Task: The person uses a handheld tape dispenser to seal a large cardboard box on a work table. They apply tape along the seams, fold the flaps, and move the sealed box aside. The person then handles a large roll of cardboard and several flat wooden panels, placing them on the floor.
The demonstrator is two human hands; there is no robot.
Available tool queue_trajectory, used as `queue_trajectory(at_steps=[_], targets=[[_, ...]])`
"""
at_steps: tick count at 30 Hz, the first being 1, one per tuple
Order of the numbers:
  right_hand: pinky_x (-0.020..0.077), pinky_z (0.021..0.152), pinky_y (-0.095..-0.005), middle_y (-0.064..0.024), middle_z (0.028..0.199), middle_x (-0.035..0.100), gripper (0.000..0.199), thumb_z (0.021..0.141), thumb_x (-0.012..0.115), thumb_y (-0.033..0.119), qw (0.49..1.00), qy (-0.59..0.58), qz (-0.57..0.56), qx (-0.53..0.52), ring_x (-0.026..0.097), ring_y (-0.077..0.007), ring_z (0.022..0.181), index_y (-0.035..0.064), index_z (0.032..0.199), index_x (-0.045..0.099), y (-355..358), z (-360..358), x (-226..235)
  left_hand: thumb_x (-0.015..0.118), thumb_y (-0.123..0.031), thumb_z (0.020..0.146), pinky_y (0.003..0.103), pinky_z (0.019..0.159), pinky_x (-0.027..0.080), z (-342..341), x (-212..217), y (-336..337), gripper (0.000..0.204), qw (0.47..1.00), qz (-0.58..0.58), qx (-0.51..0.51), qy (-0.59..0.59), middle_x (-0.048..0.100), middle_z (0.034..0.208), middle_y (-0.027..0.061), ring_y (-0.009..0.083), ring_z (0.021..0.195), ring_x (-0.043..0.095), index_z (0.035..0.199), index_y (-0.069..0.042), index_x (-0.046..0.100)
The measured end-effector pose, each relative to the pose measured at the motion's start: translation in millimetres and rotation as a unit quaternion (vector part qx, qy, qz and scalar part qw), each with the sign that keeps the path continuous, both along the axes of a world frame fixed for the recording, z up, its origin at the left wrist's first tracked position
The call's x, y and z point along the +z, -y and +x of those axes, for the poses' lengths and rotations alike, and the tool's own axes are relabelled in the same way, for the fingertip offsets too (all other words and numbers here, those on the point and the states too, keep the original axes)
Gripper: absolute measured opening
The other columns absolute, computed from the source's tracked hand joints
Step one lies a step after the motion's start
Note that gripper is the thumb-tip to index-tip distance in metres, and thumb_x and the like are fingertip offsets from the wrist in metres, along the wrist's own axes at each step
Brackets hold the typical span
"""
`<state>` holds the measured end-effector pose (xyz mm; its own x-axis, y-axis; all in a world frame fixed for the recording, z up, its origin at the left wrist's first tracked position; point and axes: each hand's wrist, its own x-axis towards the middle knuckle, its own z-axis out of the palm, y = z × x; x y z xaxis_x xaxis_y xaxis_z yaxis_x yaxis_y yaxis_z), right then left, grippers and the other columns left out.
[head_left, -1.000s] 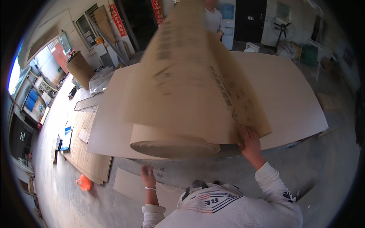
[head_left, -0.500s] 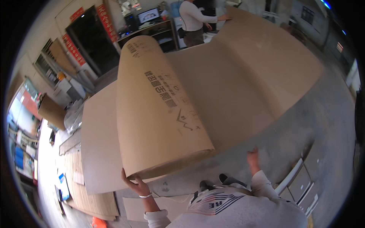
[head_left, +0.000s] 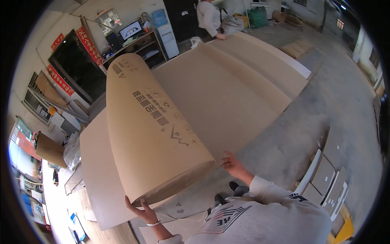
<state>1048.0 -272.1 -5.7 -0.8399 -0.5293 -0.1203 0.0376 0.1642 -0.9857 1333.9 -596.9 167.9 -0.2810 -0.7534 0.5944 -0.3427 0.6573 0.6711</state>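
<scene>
A huge brown cardboard sheet (head_left: 227, 81) lies spread out, its near right part showing fine ridges. Its left part rises in a broad curl (head_left: 142, 138), with dark print and handwriting on the outer face. At the curl's near left end, my left hand (head_left: 143, 213) grips the edge, thumb on the inner side and fingers outside. My right hand (head_left: 236, 167) is at the near edge of the sheet, right of the curl, its fingers apart and stretched toward the cardboard. Whether they touch it I cannot tell. On the far side, a co-worker's hand (head_left: 221, 36) rests on the sheet.
Flat cardboard (head_left: 99, 175) lies under the curl at left. Stacked panels (head_left: 325, 183) stand at lower right on the grey floor (head_left: 264, 158). Behind are a computer desk (head_left: 142, 44), a water dispenser (head_left: 166, 38) and a dark doorway (head_left: 77, 67). A co-worker (head_left: 207, 18) stands beyond.
The sheet's raised far right part has come down nearly flat, with the co-worker's hand lower on it. My right hand has moved left to the sheet's near edge. My left hand stays on the curl.
</scene>
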Motion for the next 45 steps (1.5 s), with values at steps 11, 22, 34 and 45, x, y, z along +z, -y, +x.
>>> queue_trajectory(at_steps=[11,22,34,45], targets=[[0.0470,0.106,-0.0398,-0.0173,0.142,0.049,0.094,0.083,0.073,0.001,0.968,0.080,-0.005,0.237,0.055,-0.0282,0.126,0.0071,0.160,0.017,29.0,-10.9,70.4,0.064,-0.010,0.086,0.038,0.103,0.042,2.8,-12.5,3.4,0.060,0.994,0.091,0.040,-0.042,0.054,0.133,0.0127,0.0256,0.119,0.052,0.143,-0.003,0.045],[0.0438,0.108,-0.0421,-0.0176,0.144,0.050,0.092,0.080,0.083,0.018,0.961,-0.034,-0.090,0.258,0.050,-0.0292,0.132,0.0055,0.153,0.030,67.5,-44.4,26.6,0.067,0.001,0.075,0.041,0.113,0.039,0.3,-9.3,8.0,0.072,0.994,0.097,0.001,-0.044,0.055,0.137,0.0131,0.0282,0.130,0.051,0.143,-0.002,0.047],[0.0501,0.099,-0.0404,-0.0174,0.129,0.062,0.071,0.075,0.091,0.022,0.945,-0.072,-0.079,0.310,0.060,-0.0301,0.118,0.0005,0.133,0.056,56.0,-49.5,39.9,0.064,-0.013,0.076,0.045,0.111,0.038,-27.0,-10.2,-10.2,0.062,0.990,-0.032,0.133,-0.026,0.051,0.130,0.0213,0.0384,0.125,0.049,0.134,0.001,0.047],[0.0399,0.108,-0.0427,-0.0247,0.134,0.054,0.071,0.082,0.075,0.009,0.916,-0.152,0.005,0.371,0.054,-0.0361,0.126,-0.0041,0.143,0.040,53.8,-76.5,34.8,0.062,-0.056,0.090,0.047,0.100,0.046,-34.2,-19.9,-3.5,0.069,0.981,-0.048,0.183,-0.030,0.055,0.130,0.0218,0.0437,0.118,0.055,0.135,-0.005,0.050]])
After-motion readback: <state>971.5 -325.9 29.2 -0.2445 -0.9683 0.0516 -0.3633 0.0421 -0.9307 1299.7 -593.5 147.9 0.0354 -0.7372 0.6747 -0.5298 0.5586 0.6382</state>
